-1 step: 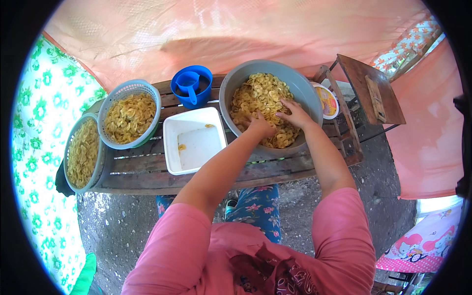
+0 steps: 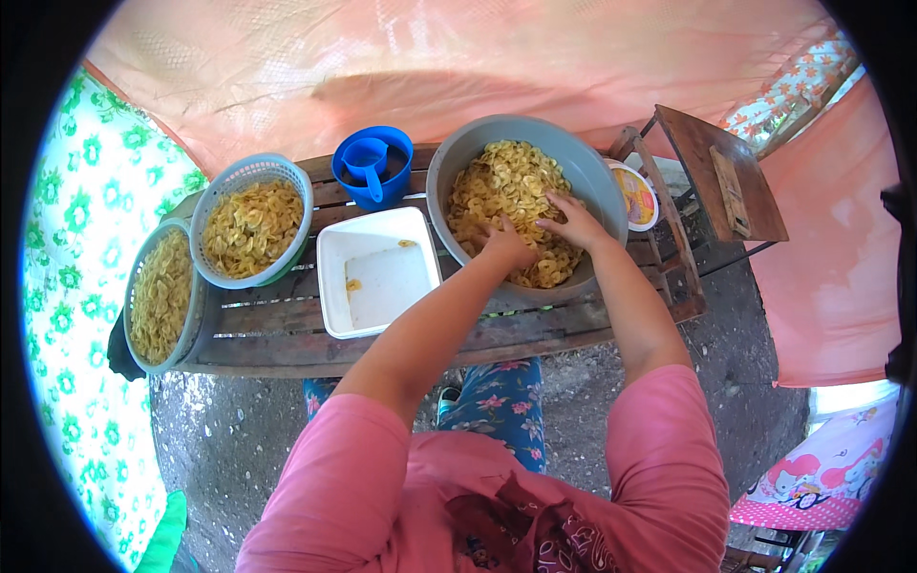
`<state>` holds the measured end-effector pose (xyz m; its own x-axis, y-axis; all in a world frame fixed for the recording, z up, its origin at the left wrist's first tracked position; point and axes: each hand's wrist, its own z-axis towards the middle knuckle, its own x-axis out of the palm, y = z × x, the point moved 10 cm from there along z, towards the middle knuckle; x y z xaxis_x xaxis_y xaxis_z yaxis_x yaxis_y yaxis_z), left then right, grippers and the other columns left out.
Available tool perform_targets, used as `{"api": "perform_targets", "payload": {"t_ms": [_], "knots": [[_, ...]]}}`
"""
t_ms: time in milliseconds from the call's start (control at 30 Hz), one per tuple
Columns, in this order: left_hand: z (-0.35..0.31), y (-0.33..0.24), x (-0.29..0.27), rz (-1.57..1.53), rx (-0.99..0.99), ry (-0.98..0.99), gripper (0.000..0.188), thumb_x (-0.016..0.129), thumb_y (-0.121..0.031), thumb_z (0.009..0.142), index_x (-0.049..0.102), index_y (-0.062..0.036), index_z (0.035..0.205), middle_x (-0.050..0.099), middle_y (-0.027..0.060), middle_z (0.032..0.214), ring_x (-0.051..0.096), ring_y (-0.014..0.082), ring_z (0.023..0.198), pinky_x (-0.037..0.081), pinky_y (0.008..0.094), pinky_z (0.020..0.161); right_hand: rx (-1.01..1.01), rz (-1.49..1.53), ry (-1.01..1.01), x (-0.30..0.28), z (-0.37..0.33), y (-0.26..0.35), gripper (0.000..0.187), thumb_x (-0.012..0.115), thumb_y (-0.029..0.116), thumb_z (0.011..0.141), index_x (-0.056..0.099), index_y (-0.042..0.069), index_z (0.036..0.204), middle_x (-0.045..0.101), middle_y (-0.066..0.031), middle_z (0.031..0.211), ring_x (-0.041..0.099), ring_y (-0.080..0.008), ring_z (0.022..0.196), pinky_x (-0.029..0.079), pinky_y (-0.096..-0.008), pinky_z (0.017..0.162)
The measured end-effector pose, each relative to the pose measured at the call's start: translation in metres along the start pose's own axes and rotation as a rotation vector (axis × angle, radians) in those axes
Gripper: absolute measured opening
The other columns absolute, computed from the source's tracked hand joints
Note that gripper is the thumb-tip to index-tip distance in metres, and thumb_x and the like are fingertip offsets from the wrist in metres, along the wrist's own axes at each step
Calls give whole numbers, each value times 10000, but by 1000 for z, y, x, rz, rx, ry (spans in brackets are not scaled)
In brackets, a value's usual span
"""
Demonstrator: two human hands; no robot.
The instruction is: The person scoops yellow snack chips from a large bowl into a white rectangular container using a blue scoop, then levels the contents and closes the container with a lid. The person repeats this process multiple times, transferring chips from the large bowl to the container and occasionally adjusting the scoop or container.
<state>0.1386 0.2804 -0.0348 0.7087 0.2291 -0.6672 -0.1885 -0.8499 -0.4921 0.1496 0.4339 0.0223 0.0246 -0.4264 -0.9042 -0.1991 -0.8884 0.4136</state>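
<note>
A large grey basin (image 2: 600, 181) holds a heap of thin yellow banana chips (image 2: 511, 177). Both my hands are inside it, touching the chips. On the near left of the heap, my left hand (image 2: 511, 248) reaches in with fingers stretched apart, their tips partly sunk among the chips. My right hand (image 2: 579, 227) lies toward the right side of the heap, its fingers spread and pointing left. Neither hand visibly grips anything. Just left of the basin stands a white square tub (image 2: 387, 286) with a few chip scraps in it.
Two pale perforated baskets (image 2: 250, 170) (image 2: 194, 320) of chips stand at the left of the slatted wooden table (image 2: 277, 349). A blue bucket (image 2: 401, 143) has a blue dipper (image 2: 365, 158) in it. Right of the basin are a round-lidded tub (image 2: 638, 201) and a wooden board (image 2: 712, 172).
</note>
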Motion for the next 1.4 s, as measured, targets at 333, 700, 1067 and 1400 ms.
{"api": "perform_targets", "payload": {"t_ms": [333, 700, 1067, 1400], "knots": [[-93, -64, -5, 275, 484, -60, 889, 622, -627, 783, 352, -81, 1431, 172, 238, 1509, 228, 474, 1365, 371, 603, 991, 25, 82, 24, -2, 16, -7, 847, 688, 544, 789, 360, 141, 1458, 313, -223, 1485, 320, -360, 1372, 292, -405, 1115], [-119, -87, 28, 206, 798, -35, 247, 654, -181, 819, 652, -45, 1024, 674, 171, 936, 647, 356, 913, 509, 450, 781, 202, 22, 215, 1, 8, -15, 902, 665, 564, 794, 322, 63, 1462, 332, -257, 1470, 311, -393, 1371, 282, -424, 1117], [-49, -31, -43, -214, 227, -208, 658, 627, -495, 843, 493, -76, 1332, 414, 258, 1346, 500, 357, 1198, 476, 448, 929, 241, 7, 422, 22, -38, -27, 1265, 675, 772, 618, 151, 36, 1504, 207, -331, 1488, 201, -422, 1409, 249, -461, 1134], [35, 26, 25, -692, -213, -70, 1036, 763, -383, 763, 99, -138, 1520, -4, 277, 1507, 408, 429, 1271, 498, 433, 916, 321, 192, 368, 44, -43, 0, 1359, 863, 548, 546, 61, 15, 1505, 328, -275, 1460, 376, -339, 1338, 369, -390, 1061]]}}
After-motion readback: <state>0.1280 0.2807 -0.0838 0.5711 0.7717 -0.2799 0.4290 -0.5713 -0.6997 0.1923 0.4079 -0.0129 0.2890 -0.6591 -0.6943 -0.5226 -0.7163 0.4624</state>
